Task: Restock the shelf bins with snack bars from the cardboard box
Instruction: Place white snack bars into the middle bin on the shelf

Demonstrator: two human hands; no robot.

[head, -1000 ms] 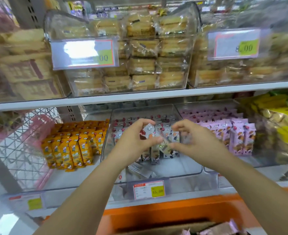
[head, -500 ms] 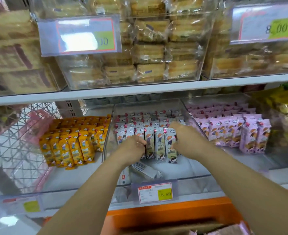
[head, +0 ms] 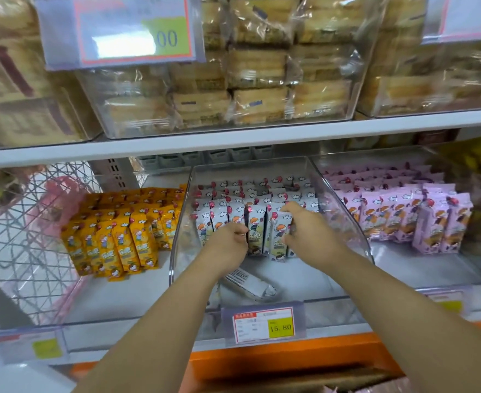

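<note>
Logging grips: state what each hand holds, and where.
Right hand grips the front-row white bars at their right edge; left hand holds their left edge, fingers curled.

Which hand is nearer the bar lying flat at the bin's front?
Left. The left hand is just behind the flat bar, its forearm passing over it; the right hand is farther off to the right, gripping a standing bar.

Bin (head: 180, 239) front open — fallen bar (head: 249, 283) lying there, shelf (head: 233, 148) overhead
</note>
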